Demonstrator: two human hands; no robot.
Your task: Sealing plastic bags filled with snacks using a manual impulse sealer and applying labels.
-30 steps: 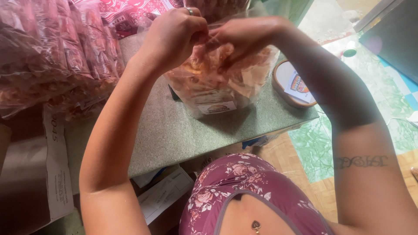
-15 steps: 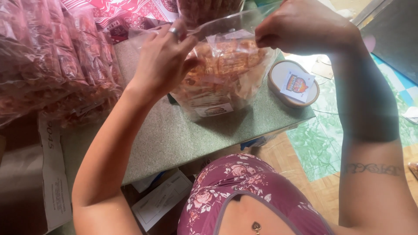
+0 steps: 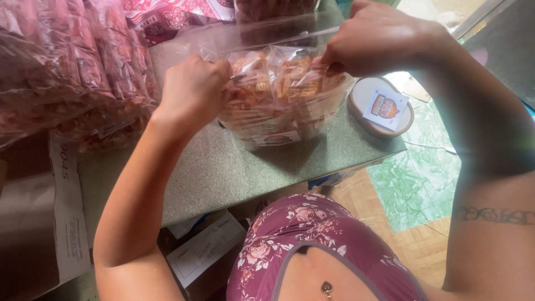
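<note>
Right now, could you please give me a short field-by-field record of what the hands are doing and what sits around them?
left hand: left hand grips the left top edge of the clear snack bag
right hand: right hand pinches the right top edge of the same bag
bag: holds orange-brown crisps, stands on the green speckled counter
right of bag: round lid with a label, lying flat
left of bag: stack of filled bags
below counter: cardboard box

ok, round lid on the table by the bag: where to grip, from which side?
Likely the rim of the lid, from above: it lies flat with a low wall. Its right edge nears the table corner and is open; the bag and right hand crowd its left.
</note>
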